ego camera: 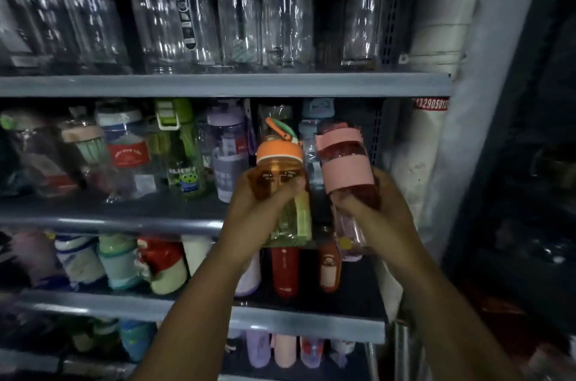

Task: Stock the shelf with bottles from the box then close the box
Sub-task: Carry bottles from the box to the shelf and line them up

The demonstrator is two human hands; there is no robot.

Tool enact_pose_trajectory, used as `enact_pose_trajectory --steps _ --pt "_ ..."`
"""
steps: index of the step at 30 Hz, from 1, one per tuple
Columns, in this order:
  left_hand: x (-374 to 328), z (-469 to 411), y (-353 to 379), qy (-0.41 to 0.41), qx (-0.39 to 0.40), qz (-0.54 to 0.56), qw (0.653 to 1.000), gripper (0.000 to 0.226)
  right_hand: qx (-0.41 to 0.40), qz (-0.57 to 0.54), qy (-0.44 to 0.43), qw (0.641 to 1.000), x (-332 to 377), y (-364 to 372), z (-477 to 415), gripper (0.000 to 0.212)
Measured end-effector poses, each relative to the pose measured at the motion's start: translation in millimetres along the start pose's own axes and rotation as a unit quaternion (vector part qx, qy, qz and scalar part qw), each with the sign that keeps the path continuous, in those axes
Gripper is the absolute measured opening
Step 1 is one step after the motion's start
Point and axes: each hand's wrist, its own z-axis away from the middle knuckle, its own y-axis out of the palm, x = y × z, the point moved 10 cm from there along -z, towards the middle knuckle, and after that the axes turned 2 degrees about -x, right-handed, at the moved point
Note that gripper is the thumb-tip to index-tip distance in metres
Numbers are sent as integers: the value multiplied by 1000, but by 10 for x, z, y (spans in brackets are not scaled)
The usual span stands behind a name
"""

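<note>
My left hand grips an orange bottle with an orange lid and looped strap, wrapped in clear plastic, in front of the middle shelf. My right hand grips a pink bottle with a pink lid and pink sleeve, tilted slightly left, just right of the orange one. Both bottles are held at the right end of the middle shelf, close to the bottles standing there. The box is out of view.
Clear glass bottles fill the top shelf. Coloured bottles crowd the middle shelf's left part. Lower shelves hold more bottles. White wrapped rolls lean against the shelf's right side, beside a dark cabinet.
</note>
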Motion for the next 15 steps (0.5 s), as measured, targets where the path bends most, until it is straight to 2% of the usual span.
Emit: enact_pose_trajectory --steps 4,7,12,15 --pt "-16 -392 -49 23 21 1 1000 67 -15 -45 -9 999 58 179 -197 67" --pt "-20 -604 -27 38 33 17 999 75 -3 -64 -27 998 63 252 -305 74" --pt "58 -776 79 63 65 11 996 91 -6 -79 -59 995 60 304 -473 75" --pt "128 -836 100 77 57 10 995 99 -4 -68 -79 995 62 313 -551 81"
